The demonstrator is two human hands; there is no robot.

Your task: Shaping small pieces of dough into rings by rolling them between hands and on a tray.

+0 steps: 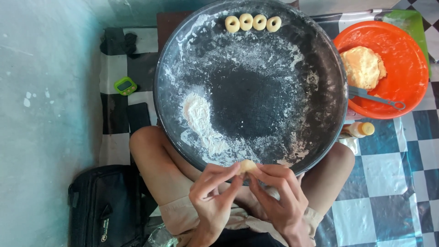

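Left hand (214, 194) and right hand (280, 192) meet over the near rim of the large round dark metal tray (320, 59); fingertips of both closed around one small pale lump of dough (247, 165), pinched between them just above the tray edge, presumably so it can be worked close to the flour; tray rests across the person's knees, dusted white, with a heap of loose white flour (197, 114) at its left-near side, within reach of the left hand; four small ring-shaped dough pieces (253, 23) lie touching in a row at the far rim, well apart from the hands; orange round plastic bowl (407, 50) to the right holds a pale dough mass (363, 67) and a grey metal utensil (375, 97); small yellow-capped bottle (360, 129) beside it; small green timer-like gadget (125, 85) on the checkered floor, left; black bag (103, 206) at lower left
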